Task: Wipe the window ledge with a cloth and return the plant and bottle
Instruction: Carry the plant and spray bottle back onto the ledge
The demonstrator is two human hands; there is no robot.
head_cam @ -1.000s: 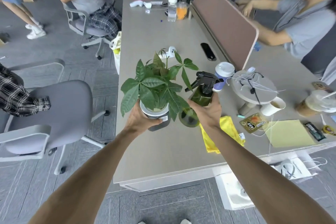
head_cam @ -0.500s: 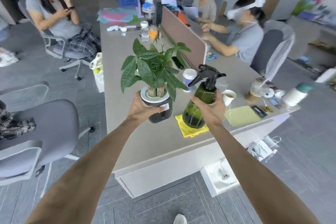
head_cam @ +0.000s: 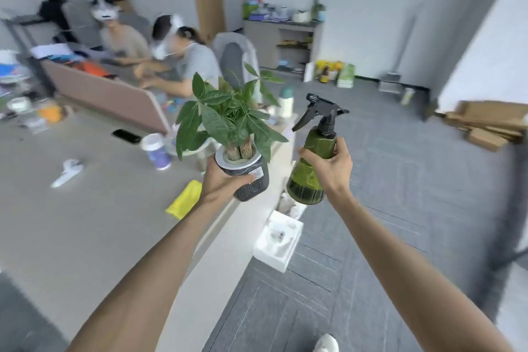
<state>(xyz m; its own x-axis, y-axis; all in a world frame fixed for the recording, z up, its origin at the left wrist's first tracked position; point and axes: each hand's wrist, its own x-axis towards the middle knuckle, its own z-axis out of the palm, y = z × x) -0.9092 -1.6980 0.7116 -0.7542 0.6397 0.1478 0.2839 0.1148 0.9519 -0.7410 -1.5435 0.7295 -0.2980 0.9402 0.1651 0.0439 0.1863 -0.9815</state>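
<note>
On the far left, a grey counter (head_cam: 71,231) carries a white handheld device (head_cam: 67,172), a black phone (head_cam: 126,136), a white-lidded cup (head_cam: 155,150) and, nearer its right edge, a folded yellow cloth (head_cam: 185,198) lying flat. Behind a brown divider panel (head_cam: 108,96), two seated people wearing headsets lean over the counter's far side. Right of the cloth, the left hand (head_cam: 221,181) is wrapped around the dark ribbed pot of the plant (head_cam: 228,123), held upright in the air above the counter's right edge, its broad green leaves spreading over the pot. Just beside it, apart from the pot, the right hand (head_cam: 331,166) is closed around the body of the green spray bottle (head_cam: 313,168), which has a black trigger head and hangs over the grey carpeted floor. Below the bottle a white box (head_cam: 278,243) sits on the floor, and cardboard pieces (head_cam: 488,123) lie at far right.
</note>
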